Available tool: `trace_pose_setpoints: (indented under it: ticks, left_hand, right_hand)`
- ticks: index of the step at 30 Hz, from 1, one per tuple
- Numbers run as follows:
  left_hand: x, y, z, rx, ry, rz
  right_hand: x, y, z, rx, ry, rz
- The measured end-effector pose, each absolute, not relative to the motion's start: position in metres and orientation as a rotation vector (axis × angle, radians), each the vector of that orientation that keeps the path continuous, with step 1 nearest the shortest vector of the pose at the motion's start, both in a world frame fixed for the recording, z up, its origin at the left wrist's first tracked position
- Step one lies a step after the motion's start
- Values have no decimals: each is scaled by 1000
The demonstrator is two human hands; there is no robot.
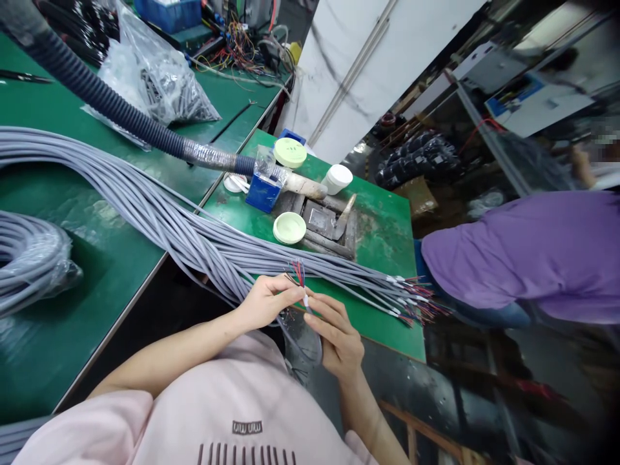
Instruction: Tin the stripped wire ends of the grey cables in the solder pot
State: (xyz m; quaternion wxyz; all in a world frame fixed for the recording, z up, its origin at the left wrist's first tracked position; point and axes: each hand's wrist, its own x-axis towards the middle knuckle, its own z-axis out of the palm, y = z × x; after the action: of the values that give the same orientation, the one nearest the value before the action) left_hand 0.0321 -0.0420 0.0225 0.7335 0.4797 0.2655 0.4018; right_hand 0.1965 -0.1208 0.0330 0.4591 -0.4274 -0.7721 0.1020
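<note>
- Thumb and forefinger of a worker's left hand (266, 300) pinched the end of a gray cable (309, 311) just on the wearer's side of the cable bundle (232, 245), with red, blue and dark wires (299, 274) fanning out above the grip.
- Fingers of the right hand (341, 339) met the cable by its white band (305, 301), on that same side of the bundle; the thumb was hidden, so how firmly this hand gripped could not be told.
- Steady support just under the split looked like the key to handling the end well, with pressure light enough to spare the thin wires.
- Turning the end between fingertips, rather than tugging single strands, seemed the safer way to bring each color into view.
- Slack cable hung below the hands, on the wearer's side of the bundle; leaving it loose appeared wise, since a snag could have pulled the end away.
- Bare-looking tips (419, 300) splayed at the bundle's right end, where stray strands could have tangled with the held ones.
- Across the bundle stood a pale green tub (289, 228); past the bundle's right end, a purple sleeve (469, 252) marked a co-worker nearby.
</note>
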Motion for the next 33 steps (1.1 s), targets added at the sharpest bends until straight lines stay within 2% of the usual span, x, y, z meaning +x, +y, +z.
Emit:
trace_pose_setpoints:
  ticks: [8,17,23,33]
  left_hand:
    - [34,-44,24,1013,629,874]
    - [38,-42,25,1162,664,926]
    - [32,-38,23,845,572,784]
    - [35,-33,25,804,645,940]
  right_hand:
    - [191,-123,36,-1068,-1787,368]
    - [183,-115,61,-1608,-1635,605]
    - [181,-116,58,-1648,-1559,670]
    - [179,-114,55,-1636,-1542,727]
